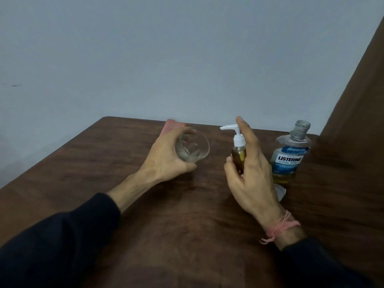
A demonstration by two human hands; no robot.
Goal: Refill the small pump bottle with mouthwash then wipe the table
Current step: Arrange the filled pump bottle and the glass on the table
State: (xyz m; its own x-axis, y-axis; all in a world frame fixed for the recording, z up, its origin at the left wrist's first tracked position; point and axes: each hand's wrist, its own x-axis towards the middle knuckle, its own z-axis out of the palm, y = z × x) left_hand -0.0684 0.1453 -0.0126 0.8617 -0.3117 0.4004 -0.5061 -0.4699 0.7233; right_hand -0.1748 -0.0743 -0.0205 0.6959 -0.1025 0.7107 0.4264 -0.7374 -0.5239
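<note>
A folded pink cloth (170,126) is lying on the dark wooden table (104,154), left of the small amber pump bottle with a white pump (238,151). The left hand (166,156) is wrapping around a tilted clear glass (192,147). The right hand (247,169) is gripping the pump bottle, its forefinger raised beside the pump. Right of the bottle, an uncapped clear Listerine mouthwash bottle (289,154) is standing.

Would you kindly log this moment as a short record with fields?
left hand: grips a clear glass, tilted
right hand: holds the pump bottle, index finger by the pump head
mouthwash bottle: upright, cap off, right of the pump bottle
pink cloth: behind the left hand
table: dark wood
</note>
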